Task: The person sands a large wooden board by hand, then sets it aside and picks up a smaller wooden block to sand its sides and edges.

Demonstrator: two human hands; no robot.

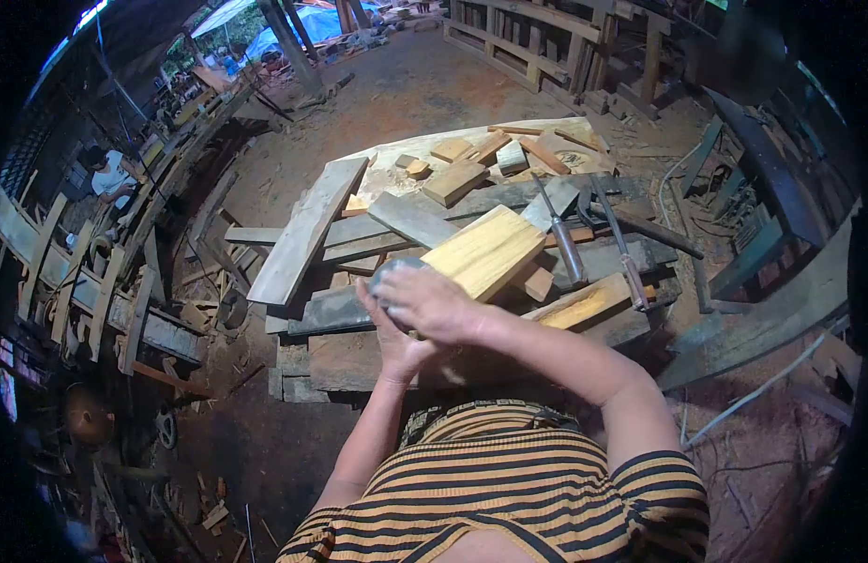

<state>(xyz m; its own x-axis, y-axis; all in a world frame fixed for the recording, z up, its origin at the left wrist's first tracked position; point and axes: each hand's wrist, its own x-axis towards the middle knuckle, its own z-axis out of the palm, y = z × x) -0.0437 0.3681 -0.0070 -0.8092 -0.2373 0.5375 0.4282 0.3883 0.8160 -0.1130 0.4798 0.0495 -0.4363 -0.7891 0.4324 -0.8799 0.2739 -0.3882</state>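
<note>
A pale yellow wooden block lies at a slant over the boards, its near end hidden behind my hands. My right hand is across that end, its fingers over a dark grey rounded piece whose kind I cannot make out. Below and to the left, my left hand is closed about the block's near end with its thumb up; most of its fingers are hidden. Right of the block lie a chisel-like tool with a brown handle and another long metal tool with a wooden handle.
Stacked boards form a low bench, with a long grey plank at the left and several wood offcuts at the back. A dark metal-edged table stands right. Timber frames are behind. Another person sits far left.
</note>
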